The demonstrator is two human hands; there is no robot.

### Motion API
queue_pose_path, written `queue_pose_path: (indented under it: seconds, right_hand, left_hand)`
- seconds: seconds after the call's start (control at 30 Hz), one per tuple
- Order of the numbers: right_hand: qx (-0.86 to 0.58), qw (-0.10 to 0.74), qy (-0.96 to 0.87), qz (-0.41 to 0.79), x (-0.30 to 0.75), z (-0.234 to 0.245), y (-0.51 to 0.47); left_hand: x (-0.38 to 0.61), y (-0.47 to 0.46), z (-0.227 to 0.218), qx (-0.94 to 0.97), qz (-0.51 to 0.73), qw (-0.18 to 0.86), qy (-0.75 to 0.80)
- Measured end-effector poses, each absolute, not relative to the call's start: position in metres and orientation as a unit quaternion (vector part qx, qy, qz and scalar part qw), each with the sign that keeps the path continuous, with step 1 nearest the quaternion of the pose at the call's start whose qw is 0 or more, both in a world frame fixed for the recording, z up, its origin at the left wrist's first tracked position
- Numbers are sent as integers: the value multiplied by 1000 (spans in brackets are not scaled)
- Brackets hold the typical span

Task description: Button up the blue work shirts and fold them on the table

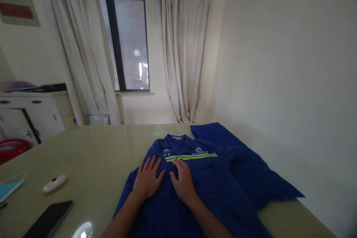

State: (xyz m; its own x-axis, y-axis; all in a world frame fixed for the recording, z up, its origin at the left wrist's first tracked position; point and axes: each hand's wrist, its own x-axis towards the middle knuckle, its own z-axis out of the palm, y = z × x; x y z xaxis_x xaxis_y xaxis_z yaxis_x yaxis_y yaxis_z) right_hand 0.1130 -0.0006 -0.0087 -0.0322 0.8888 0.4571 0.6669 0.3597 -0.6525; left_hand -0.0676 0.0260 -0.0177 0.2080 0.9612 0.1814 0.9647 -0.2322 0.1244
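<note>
A dark blue work jacket (217, 189) lies spread on the table, its collar pointing away from me. Across its chest runs a yellow-green reflective stripe with white printing above it. My left hand (147, 176) rests flat on the chest at the left, fingers spread. On the other side of the front opening, my right hand (182, 178) lies on the cloth with its fingers stretched out near the stripe. Neither hand grips the fabric. Another folded piece of dark blue cloth (251, 174) lies to the right, partly under the jacket. The jacket's lower end runs out of view.
On the left of the greenish table (97, 156) lie a black phone (48, 219), a white oval device (55, 184) and a blue face mask (9, 190). A wall borders the table on the right. Curtains (184, 44) and a window (131, 44) are behind it.
</note>
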Motion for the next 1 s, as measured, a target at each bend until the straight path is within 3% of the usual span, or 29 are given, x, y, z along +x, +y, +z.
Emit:
queue_pose_path:
  seconds: [0.2,0.33,0.37,0.43,0.5,0.6,0.67,0.73,0.9,1.0]
  right_hand:
    - [-623,535,-570,-14,169,37,22]
    - [-712,521,-467,-56,256,71,33]
    - [-744,485,-456,-53,279,74,34]
    - [-794,412,-446,-18,320,73,34]
    - [-812,362,-447,95,350,66,34]
    - [-772,325,-479,263,369,57,36]
    - [-741,316,-509,304,370,59,41]
    - [-713,327,-536,311,368,69,47]
    - [-680,457,-450,356,377,95,59]
    - [-734,437,-358,376,385,88,54]
  left_hand:
    - [-82,31,-11,-784,-105,-21,-612]
    - [-106,39,-12,-781,-91,-20,-618]
    - [-113,41,-13,-779,-90,-17,-621]
    - [-124,44,-16,-777,-89,-10,-623]
    - [-131,46,-18,-777,-90,-6,-623]
    - [-133,47,-20,-775,-94,0,-625]
    - [-133,48,-21,-775,-99,1,-624]
    - [-133,48,-22,-776,-100,-2,-623]
    - [-135,49,-23,-772,-103,-5,-627]
    - [-134,49,-23,-771,-108,-9,-628]
